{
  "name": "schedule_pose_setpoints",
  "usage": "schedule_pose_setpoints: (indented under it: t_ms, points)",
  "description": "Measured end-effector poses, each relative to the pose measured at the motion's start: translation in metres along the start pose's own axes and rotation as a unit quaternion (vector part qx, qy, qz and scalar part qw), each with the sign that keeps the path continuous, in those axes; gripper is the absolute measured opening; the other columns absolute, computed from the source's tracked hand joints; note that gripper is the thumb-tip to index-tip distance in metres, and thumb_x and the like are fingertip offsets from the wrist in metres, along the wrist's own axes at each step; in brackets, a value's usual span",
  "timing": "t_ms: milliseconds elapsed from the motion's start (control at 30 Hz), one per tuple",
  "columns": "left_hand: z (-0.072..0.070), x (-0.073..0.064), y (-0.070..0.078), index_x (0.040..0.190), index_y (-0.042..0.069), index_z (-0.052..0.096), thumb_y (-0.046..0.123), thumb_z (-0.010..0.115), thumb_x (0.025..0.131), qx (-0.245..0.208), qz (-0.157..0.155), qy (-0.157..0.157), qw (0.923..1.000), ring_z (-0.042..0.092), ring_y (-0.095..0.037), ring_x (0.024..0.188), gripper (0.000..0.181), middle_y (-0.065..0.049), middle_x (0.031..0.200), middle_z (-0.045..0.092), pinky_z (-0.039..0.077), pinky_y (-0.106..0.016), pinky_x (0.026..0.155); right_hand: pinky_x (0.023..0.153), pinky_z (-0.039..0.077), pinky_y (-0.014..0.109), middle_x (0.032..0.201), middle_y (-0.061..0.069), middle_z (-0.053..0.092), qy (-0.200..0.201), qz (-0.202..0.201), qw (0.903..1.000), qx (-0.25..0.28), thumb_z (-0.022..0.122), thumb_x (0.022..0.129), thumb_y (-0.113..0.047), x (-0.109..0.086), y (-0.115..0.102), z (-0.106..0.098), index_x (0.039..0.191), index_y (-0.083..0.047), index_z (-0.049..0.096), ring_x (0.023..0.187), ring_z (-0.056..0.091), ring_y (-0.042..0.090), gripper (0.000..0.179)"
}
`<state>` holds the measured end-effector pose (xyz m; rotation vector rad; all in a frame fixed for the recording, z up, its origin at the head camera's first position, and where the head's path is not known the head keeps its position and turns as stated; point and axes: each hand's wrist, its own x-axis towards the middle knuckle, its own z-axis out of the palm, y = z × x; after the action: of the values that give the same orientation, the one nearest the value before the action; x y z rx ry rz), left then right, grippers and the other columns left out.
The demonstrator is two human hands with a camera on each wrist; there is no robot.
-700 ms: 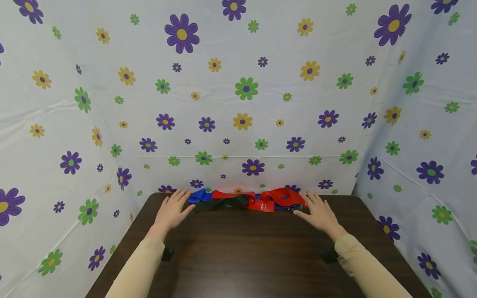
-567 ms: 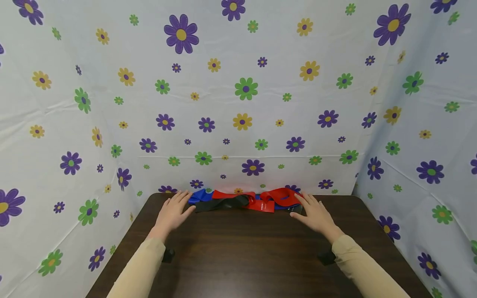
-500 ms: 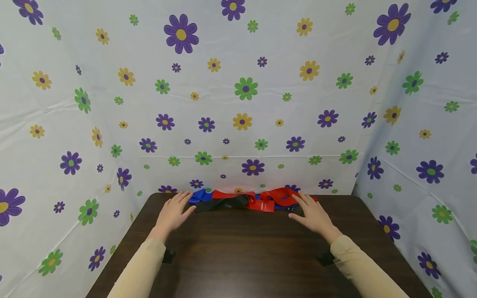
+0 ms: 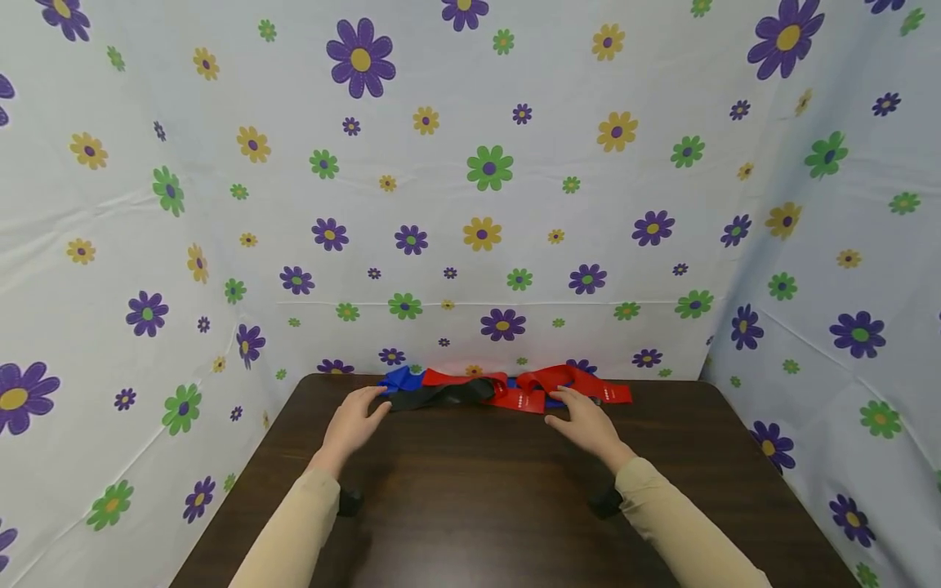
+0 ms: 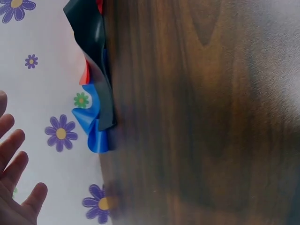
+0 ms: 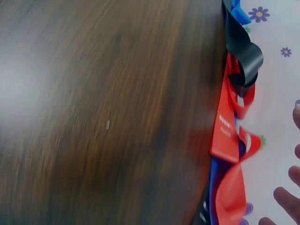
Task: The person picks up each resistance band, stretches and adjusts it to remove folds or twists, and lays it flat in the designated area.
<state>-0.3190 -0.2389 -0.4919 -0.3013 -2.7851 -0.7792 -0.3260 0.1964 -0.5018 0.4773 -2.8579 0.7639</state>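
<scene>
white cloth (image 4: 434, 204) printed with purple, green and yellow flowers encloses the back and both sides of a dark wood-grain table (image 4: 470, 482). two beige sleeves (image 4: 290, 527) extend over the table from the near side. red banding (image 4: 599, 391), black banding (image 4: 441, 394) and blue banding (image 4: 399, 380) lie overlapped in a twisted row along the far table edge; white print shows on the red. left hand (image 4: 349, 425): located at the row's left end; fingers extended and spread. right hand (image 4: 586, 422): located at the row's right portion, overlapping it in the head view; fingers parted. contact between either hand and the banding cannot be determined. one black unit (image 4: 350, 501) sits at each wrist. a small pale fleck (image 6: 108, 124) shows on the table surface
</scene>
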Motion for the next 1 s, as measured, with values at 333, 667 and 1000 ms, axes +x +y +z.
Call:
schedule_pose_setpoints:
  t_ms: [333,667,1000]
  points:
    - [0.011,-0.005,-0.002,0.131,0.006,0.060,0.029,0.059,0.098,-0.055,-0.040,0.008,0.9976,0.048,-0.038,0.125,0.041,-0.018,0.133,0.056,0.035,-0.056,0.104,0.102,0.040,0.052,0.134,0.013,0.056,0.006,0.019,0.9972,0.072,0.071,0.088,-0.027,0.016,-0.017,0.028,0.131,-0.004,0.059,0.124,0.051,0.033,0.050]
    - [0.018,0.000,-0.003,0.127,0.007,0.062,0.024,0.059,0.098,-0.084,-0.077,0.004,0.9935,0.050,-0.040,0.124,0.034,-0.019,0.133,0.056,0.037,-0.056,0.103,0.102,0.040,0.052,0.135,0.013,0.056,-0.028,0.029,0.9906,0.131,0.070,0.089,-0.025,0.023,-0.034,0.042,0.131,-0.005,0.059,0.124,0.051,0.032,0.047]
    - [0.022,0.002,-0.004,0.127,0.007,0.063,0.026,0.057,0.099,-0.095,-0.093,-0.011,0.9911,0.049,-0.039,0.124,0.034,-0.019,0.133,0.056,0.036,-0.056,0.103,0.103,0.038,0.053,0.136,0.015,0.054,-0.044,0.048,0.9884,0.137,0.070,0.090,-0.022,0.026,-0.033,0.044,0.132,-0.001,0.057,0.125,0.049,0.034,0.049]
